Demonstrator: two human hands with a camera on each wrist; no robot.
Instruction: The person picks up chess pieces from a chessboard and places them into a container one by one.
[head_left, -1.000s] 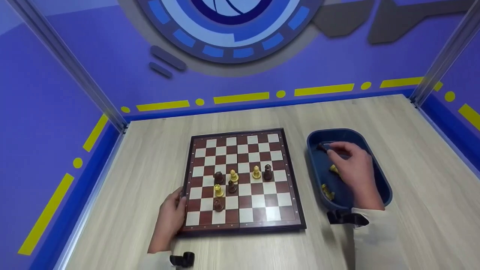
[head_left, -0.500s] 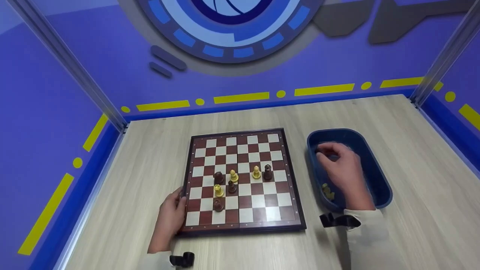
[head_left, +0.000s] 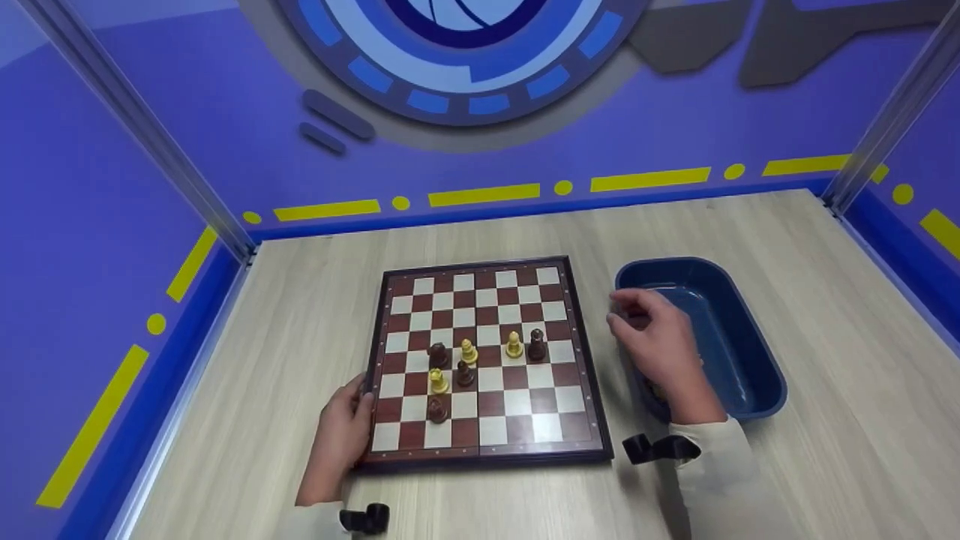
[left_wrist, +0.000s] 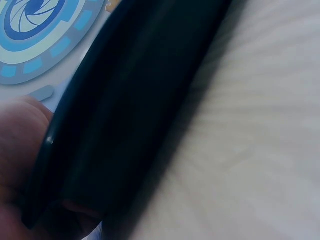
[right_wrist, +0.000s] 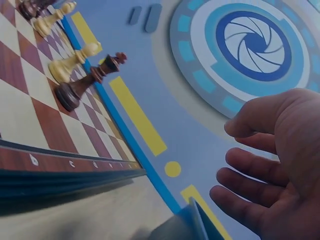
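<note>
A brown and white chessboard [head_left: 517, 401] lies in the middle of the head view. My left hand [head_left: 341, 442] grips its left edge near the front corner; the left wrist view shows fingers [left_wrist: 22, 145] around the dark edge. Over the left rim of a dark blue tray [head_left: 750, 337] hovers my right hand [head_left: 664, 349], thumb and index finger close together, the others loosely bent. No piece is visible between them, but the fingertips partly hide that spot. A dark king-like piece [head_left: 537, 346] stands beside a pale pawn [head_left: 514, 345] on the board.
Left of those two, several dark and pale pieces stand on the board, among them a pale rook [head_left: 438, 381]. Something yellowish shows in the tray under my right wrist. Blue walls enclose the wooden table [head_left: 300, 300] at the back and sides.
My right hand has moved left across the tray to its left rim, uncovering the tray's right part. The yellow piece once in the tray's middle no longer shows. My left hand has stayed put.
</note>
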